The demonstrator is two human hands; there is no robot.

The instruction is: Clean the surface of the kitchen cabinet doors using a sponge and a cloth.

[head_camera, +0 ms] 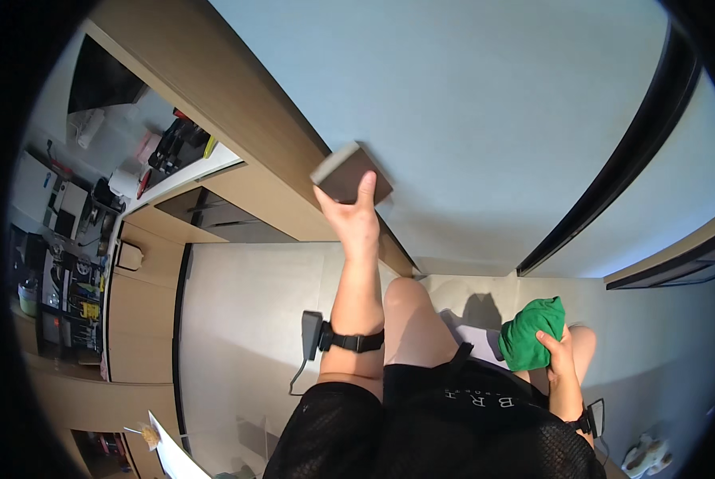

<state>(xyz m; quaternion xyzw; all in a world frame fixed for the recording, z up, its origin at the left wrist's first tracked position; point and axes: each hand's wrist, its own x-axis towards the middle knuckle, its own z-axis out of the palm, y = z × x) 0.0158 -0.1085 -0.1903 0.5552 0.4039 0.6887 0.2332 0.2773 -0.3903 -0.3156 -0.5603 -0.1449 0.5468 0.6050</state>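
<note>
My left hand (354, 221) reaches forward and grips a block-shaped sponge (345, 176), dark brown with a pale grey layer along one edge. The sponge is at the border between a wood-coloured door frame (261, 102) and a large pale wall panel (453, 120); its outline is slightly blurred. Whether it presses on the surface I cannot tell. Low on the right, above my bent leg, my right hand (558, 353) clasps a bunched green cloth (531, 335), the thumb lying over its folds.
To the left, a kitchen counter (219, 158) carries several items above wood-coloured cabinets (145, 323). A black vertical strip (609, 185) borders the panel on the right. Pale floor (261, 299) lies below. A white and brown object (645, 458) is at the lower right.
</note>
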